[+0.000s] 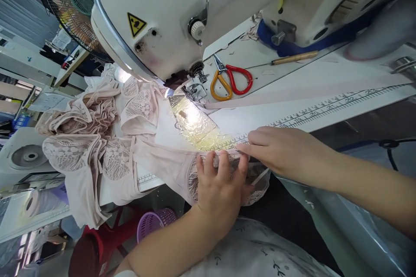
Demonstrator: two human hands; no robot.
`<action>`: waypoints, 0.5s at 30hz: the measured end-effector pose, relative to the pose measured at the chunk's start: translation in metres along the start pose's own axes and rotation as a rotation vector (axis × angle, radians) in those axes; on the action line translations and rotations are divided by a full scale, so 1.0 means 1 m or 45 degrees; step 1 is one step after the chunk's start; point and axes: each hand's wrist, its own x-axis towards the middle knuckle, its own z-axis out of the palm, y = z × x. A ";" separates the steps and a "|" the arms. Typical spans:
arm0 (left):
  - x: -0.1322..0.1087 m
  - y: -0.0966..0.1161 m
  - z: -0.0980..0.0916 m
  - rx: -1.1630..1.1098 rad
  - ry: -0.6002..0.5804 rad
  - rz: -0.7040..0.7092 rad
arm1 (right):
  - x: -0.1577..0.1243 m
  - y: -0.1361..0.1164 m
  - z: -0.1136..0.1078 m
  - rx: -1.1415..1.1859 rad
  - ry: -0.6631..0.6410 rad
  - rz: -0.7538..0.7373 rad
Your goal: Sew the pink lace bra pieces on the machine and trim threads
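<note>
A pale pink lace garment [175, 162] lies across the front edge of the sewing table, its lace part hanging over the side. My left hand [221, 181] rests on it, fingers spaced and hooked over its upper edge, holding the cloth. Just to the right, my right hand [276, 149] pinches the same edge between thumb and forefinger, the other fingers curled in. A printed measuring tape [312, 114] runs along the table beside both hands. Above them stands a white sewing machine [175, 21], its presser foot [196, 91] apart from the hands. A shiny yellowish taped patch [195, 123] lies below the foot.
Scissors [231, 82] with red and orange handles and a wooden-handled awl [294, 57] lie behind the foot. More pale pink lace garments [81, 117] are heaped at left. A fan [81, 4], a red stool [107, 233] and a purple basket [156, 223] stand around.
</note>
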 end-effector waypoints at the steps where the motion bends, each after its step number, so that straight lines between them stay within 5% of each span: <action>1: 0.000 0.000 0.000 0.001 -0.019 -0.001 | -0.002 0.001 -0.002 0.006 -0.007 -0.003; 10: 0.002 -0.001 -0.002 0.018 -0.055 0.004 | -0.019 0.005 -0.018 -0.055 -0.072 0.022; 15: 0.002 -0.001 -0.002 0.001 -0.057 0.010 | -0.019 -0.001 -0.021 -0.101 0.023 0.051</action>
